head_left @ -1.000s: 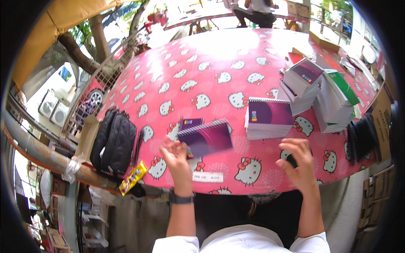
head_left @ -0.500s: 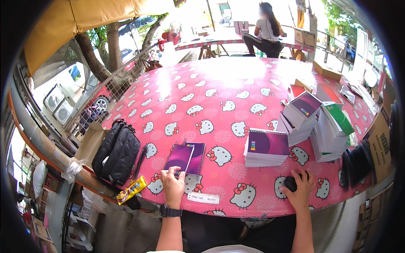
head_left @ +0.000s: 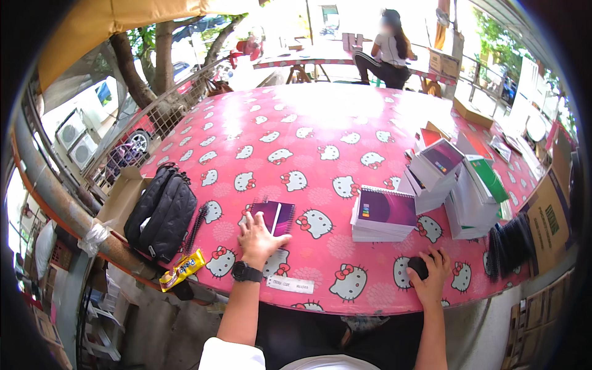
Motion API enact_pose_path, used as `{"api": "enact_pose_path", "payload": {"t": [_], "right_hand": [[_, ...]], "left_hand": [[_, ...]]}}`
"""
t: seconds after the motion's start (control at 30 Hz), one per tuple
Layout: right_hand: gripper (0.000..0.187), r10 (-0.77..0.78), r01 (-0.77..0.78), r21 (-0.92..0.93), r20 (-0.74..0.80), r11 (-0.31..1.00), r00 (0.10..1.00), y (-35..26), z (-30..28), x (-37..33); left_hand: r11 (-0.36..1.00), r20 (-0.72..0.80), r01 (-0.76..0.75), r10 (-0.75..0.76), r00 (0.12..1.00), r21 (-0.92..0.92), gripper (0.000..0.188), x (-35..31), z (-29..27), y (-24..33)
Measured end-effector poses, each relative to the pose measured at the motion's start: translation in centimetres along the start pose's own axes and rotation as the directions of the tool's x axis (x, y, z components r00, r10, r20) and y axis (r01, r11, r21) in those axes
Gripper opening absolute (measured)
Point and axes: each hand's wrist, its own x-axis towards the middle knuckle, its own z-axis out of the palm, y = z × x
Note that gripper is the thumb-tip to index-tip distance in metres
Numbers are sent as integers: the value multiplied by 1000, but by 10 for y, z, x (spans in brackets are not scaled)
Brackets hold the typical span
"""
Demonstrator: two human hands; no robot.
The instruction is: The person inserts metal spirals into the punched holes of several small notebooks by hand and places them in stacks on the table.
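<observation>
My left hand (head_left: 258,237) lies flat, fingers spread, on a purple spiral notebook (head_left: 275,216) near the front edge of the pink cartoon-cat tablecloth (head_left: 308,135). A black watch (head_left: 246,272) is on that wrist. My right hand (head_left: 431,274) rests at the table's front right, closed over a small black object (head_left: 418,266). A stack of purple-covered notebooks (head_left: 383,213) stands between and just beyond the two hands.
Taller piles of notebooks (head_left: 459,185) fill the right side, with black spiral bindings (head_left: 509,243) and a cardboard box (head_left: 549,216) beyond. A black bag (head_left: 161,211) and a yellow snack packet (head_left: 182,268) lie at the left. A person (head_left: 388,52) sits at a far table.
The purple notebook has gone from tilted in my left hand to flat on the table, with the hand pressed on it. The view has tipped up. My right hand stays put.
</observation>
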Motion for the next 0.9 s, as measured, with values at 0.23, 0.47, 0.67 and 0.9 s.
{"api": "enact_pose_path", "payload": {"t": [0.23,0.47,0.67,0.9], "right_hand": [[44,63,-68,-69,-70,995,996,15,3,5],[38,50,-51,-6,-99,999,994,12,-1,4],[36,72,-62,82,-126,995,989,8,-2,5],[34,103,-89,121,-120,989,987,9,-5,6]], "left_hand": [[972,-188,-227,234,954,57,82,7,12,-7],[296,-348,-941,875,336,-166,45,-24,-15,158],[186,-77,-957,975,207,-223,39,1,-21,196],[183,-39,-949,979,199,-258,31,2,-24,200]]}}
